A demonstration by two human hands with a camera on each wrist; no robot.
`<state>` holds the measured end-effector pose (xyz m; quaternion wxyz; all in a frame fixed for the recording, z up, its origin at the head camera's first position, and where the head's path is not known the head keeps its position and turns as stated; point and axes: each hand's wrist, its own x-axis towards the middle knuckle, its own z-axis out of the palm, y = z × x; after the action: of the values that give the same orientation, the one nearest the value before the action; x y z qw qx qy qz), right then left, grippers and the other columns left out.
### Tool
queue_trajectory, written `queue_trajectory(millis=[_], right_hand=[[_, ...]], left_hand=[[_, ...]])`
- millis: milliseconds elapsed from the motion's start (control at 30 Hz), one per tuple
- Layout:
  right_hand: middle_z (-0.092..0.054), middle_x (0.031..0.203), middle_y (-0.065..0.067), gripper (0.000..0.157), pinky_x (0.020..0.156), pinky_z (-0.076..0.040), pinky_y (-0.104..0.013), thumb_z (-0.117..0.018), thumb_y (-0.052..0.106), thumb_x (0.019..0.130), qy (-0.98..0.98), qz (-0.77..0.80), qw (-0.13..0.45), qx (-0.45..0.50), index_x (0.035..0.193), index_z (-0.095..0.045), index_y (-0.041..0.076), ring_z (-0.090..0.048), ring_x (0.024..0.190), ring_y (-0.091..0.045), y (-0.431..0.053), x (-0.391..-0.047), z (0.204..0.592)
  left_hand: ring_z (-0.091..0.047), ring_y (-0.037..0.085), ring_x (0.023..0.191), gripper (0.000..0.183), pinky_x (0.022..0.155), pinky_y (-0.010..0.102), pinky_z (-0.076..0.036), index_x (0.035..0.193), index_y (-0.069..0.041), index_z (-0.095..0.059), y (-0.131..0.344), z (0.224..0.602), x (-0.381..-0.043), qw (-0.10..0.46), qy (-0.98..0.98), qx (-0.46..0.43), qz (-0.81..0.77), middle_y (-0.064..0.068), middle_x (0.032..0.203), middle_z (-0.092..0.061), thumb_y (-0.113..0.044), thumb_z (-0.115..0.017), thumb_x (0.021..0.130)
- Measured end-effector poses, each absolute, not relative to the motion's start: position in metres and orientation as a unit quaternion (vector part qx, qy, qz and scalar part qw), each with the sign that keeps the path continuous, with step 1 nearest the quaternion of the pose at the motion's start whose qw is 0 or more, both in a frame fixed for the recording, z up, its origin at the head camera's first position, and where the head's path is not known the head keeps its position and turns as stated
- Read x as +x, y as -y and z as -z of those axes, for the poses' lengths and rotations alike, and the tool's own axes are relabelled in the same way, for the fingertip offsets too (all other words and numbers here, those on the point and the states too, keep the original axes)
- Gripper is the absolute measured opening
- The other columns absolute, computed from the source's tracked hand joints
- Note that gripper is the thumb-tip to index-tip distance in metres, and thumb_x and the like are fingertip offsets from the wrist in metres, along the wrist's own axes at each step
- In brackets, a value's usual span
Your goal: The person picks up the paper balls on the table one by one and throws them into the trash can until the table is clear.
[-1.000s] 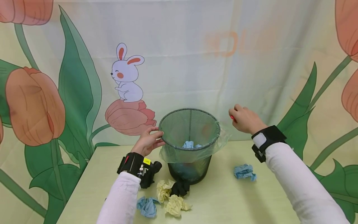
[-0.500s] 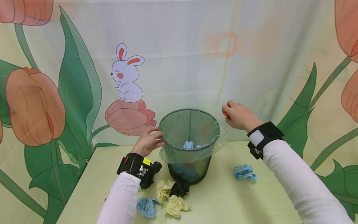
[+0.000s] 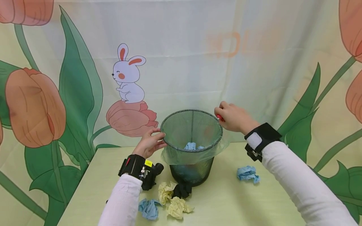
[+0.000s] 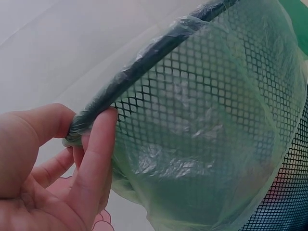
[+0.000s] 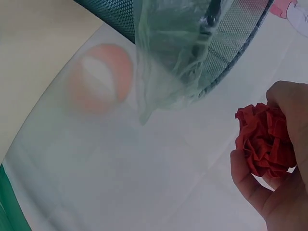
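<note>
A dark mesh wastebasket [image 3: 192, 171] stands on the table, lined with a thin green plastic bag [image 3: 181, 157] folded over its rim. My left hand [image 3: 150, 142] pinches the left side of the rim; the left wrist view shows its thumb and fingers on the bag-covered rim [image 4: 144, 62]. In my right hand [image 3: 233, 116] is a crumpled ball of red paper [image 5: 265, 139], gripped between thumb and fingers. That hand is raised just beyond the right edge of the basket's mouth. Inside the basket lie crumpled blue paper pieces [image 3: 190, 146].
One blue paper ball [image 3: 248, 174] lies right of the basket. In front sit a black paper ball [image 3: 182, 190], two yellow ones, the nearer yellow paper ball [image 3: 178, 207] by the front, and another blue paper ball [image 3: 149, 208]. A printed curtain [image 3: 181, 62] hangs behind the table.
My right hand has moved left with the red paper ball, from away on the right to near the basket's rim. My left hand stays on the rim.
</note>
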<state>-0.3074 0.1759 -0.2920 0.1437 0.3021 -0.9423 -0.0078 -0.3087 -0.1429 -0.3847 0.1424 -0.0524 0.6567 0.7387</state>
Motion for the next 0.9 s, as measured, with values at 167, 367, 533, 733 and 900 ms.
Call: queue_trajectory(millis=[167, 367, 533, 733, 900], right_hand=[[-0.047, 0.09, -0.007, 0.007, 0.05, -0.038, -0.028, -0.059, 0.013, 0.087, 0.933, 0.013, 0.153, 0.325, 0.09, -0.053, 0.012, -0.047, 0.07, -0.023, -0.165, -0.303, 0.292], [-0.049, 0.093, -0.006, 0.007, 0.052, -0.039, -0.027, -0.06, 0.013, 0.086, 0.926, 0.009, 0.147, 0.347, 0.091, -0.054, 0.013, -0.048, 0.074, -0.023, -0.153, -0.299, 0.295], [-0.049, 0.095, -0.005, 0.007, 0.051, -0.04, -0.026, -0.058, 0.013, 0.088, 0.915, 0.0, 0.153, 0.372, 0.094, -0.057, 0.015, -0.048, 0.077, -0.023, -0.142, -0.297, 0.296], [-0.05, 0.097, -0.005, 0.01, 0.05, -0.039, -0.026, -0.056, 0.014, 0.088, 0.911, -0.002, 0.154, 0.384, 0.098, -0.058, 0.016, -0.048, 0.077, -0.022, -0.133, -0.295, 0.297], [-0.051, 0.099, -0.005, 0.016, 0.052, -0.042, -0.028, -0.058, 0.015, 0.088, 0.91, -0.004, 0.156, 0.385, 0.104, -0.058, 0.016, -0.049, 0.076, -0.022, -0.132, -0.295, 0.3]], left_hand=[[-0.053, 0.015, 0.07, 0.049, 0.066, 0.022, -0.055, 0.135, -0.006, -0.029, 0.143, 0.384, -0.308, 0.142, -0.657, -0.053, -0.739, 0.013, 0.102, -0.044, -0.01, -0.053, 0.092], [-0.053, 0.015, 0.07, 0.049, 0.066, 0.022, -0.055, 0.134, -0.006, -0.029, 0.143, 0.384, -0.308, 0.143, -0.654, -0.052, -0.741, 0.012, 0.1, -0.044, -0.01, -0.053, 0.092], [-0.053, 0.015, 0.071, 0.049, 0.066, 0.022, -0.055, 0.135, -0.006, -0.029, 0.143, 0.384, -0.308, 0.145, -0.654, -0.051, -0.741, 0.014, 0.103, -0.044, -0.01, -0.053, 0.092], [-0.054, 0.015, 0.072, 0.049, 0.068, 0.022, -0.055, 0.135, -0.007, -0.03, 0.143, 0.384, -0.309, 0.144, -0.655, -0.054, -0.74, 0.015, 0.106, -0.044, -0.01, -0.053, 0.092], [-0.054, 0.015, 0.072, 0.047, 0.068, 0.023, -0.055, 0.133, -0.007, -0.031, 0.143, 0.385, -0.309, 0.143, -0.655, -0.055, -0.74, 0.016, 0.106, -0.044, -0.01, -0.053, 0.092]])
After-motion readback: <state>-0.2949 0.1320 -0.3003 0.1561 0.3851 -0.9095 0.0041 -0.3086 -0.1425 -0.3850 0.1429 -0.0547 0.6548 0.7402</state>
